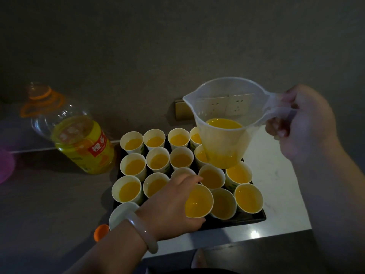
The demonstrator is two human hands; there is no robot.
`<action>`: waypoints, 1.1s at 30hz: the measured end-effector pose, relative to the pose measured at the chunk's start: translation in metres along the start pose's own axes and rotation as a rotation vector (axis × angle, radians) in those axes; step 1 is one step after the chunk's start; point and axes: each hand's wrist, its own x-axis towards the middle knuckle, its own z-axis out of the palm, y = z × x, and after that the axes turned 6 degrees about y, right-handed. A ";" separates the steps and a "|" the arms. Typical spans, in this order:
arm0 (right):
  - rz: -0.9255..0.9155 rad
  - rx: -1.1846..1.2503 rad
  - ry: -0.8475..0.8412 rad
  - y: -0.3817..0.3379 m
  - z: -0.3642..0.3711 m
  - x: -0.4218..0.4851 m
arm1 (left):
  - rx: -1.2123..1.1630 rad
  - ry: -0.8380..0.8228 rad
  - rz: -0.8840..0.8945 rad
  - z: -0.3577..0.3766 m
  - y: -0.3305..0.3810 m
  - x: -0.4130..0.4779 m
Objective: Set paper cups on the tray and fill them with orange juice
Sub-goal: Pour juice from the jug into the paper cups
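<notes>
White paper cups (134,167) upright in tight rows on black tray (237,219), centre frame, nearly all holding orange juice (158,161). Front cup (198,201) gripped by left hand (169,206). Lower-left cup (122,213) looks empty. Clear jug (223,103), part full, held above upper-right cups by right hand (302,123).

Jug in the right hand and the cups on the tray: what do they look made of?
Jug: translucent, frosted-looking plastic, it seems; the juice inside shows through its wall. Cups: matte white, thin-walled, probably paper.
</notes>
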 end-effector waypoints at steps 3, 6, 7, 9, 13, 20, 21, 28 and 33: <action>0.006 0.000 -0.016 0.001 0.000 -0.001 | 0.086 -0.059 0.018 0.001 0.001 0.000; 0.020 -0.052 0.031 0.002 0.000 -0.002 | 0.145 -0.105 0.035 0.004 0.001 0.001; 0.028 -0.065 0.047 0.003 0.000 -0.001 | 0.160 -0.116 0.043 0.005 0.000 0.001; 0.035 -0.056 0.045 0.003 0.000 -0.001 | 0.193 -0.136 0.055 0.007 -0.002 0.001; 0.032 -0.068 0.046 0.004 0.001 -0.001 | 0.260 -0.163 0.085 0.012 -0.009 0.002; 0.035 -0.086 0.037 0.004 0.002 -0.003 | 0.395 -0.160 0.141 0.015 -0.015 0.006; 0.038 -0.092 0.039 0.004 0.002 -0.003 | 0.402 -0.160 0.144 0.017 -0.016 0.006; 0.046 -0.082 0.044 0.003 0.002 0.000 | 0.452 -0.133 0.158 0.024 -0.019 0.006; 0.048 -0.102 0.068 0.003 0.002 0.001 | 0.473 -0.048 0.198 0.028 -0.024 0.007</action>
